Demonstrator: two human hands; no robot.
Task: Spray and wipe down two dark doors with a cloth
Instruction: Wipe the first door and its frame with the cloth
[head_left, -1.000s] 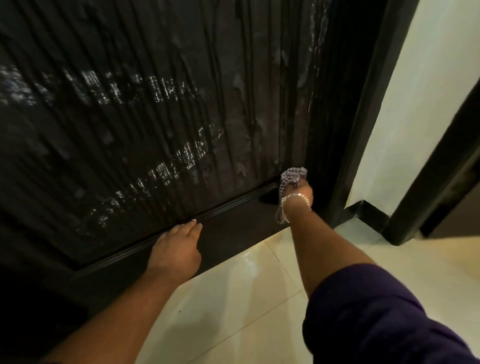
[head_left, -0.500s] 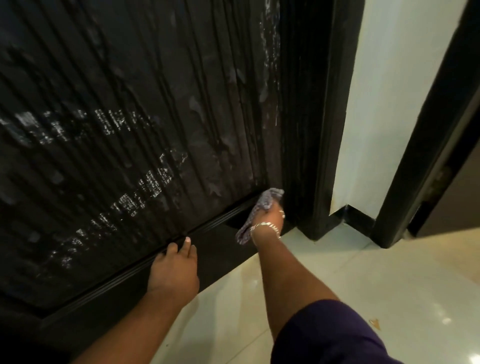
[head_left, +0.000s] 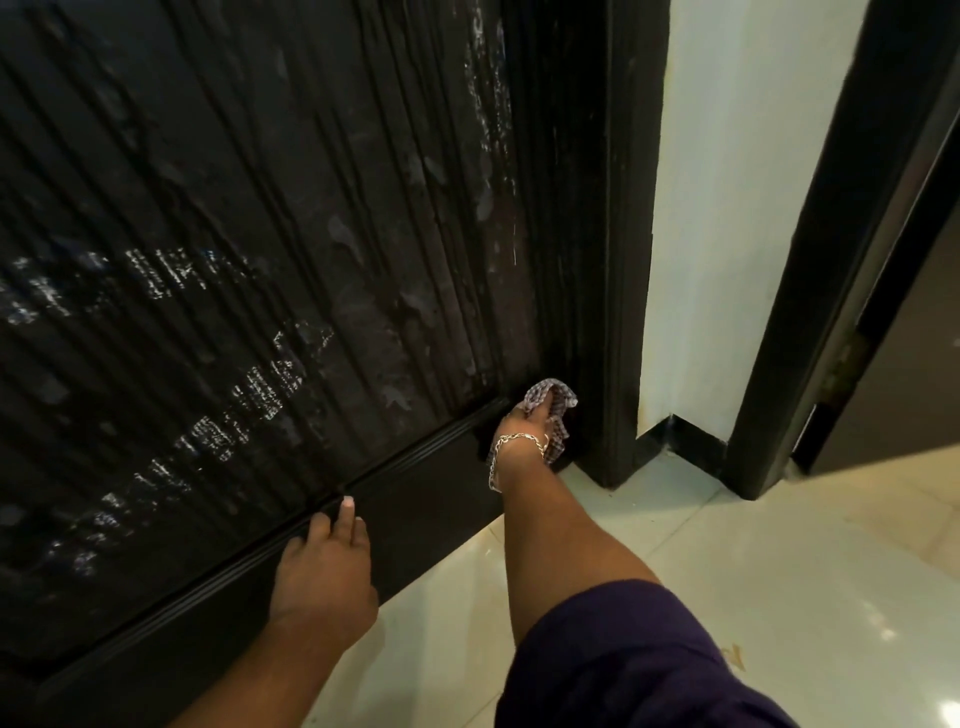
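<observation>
The right hand (head_left: 524, 423) holds a checked cloth (head_left: 550, 410) bunched in its fingers and presses it on the dark door (head_left: 260, 260), low down at about 5 o'clock on the door, by the frame (head_left: 618, 260). The left hand (head_left: 322, 577) rests on the door's bottom ledge at 7 o'clock, fingers mostly straight, though some look a little bent. Another door (head_left: 893, 364) stands at 3 o'clock over the pale floor (head_left: 727, 571).

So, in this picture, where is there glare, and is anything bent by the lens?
Head view: white streaky glare lies across the wet ribbed dark door, and small bright spots shine on the floor tiles; the wide lens leans the door frame and the second door's edge; the cloth in the right hand looks reasonably sharp.
</observation>
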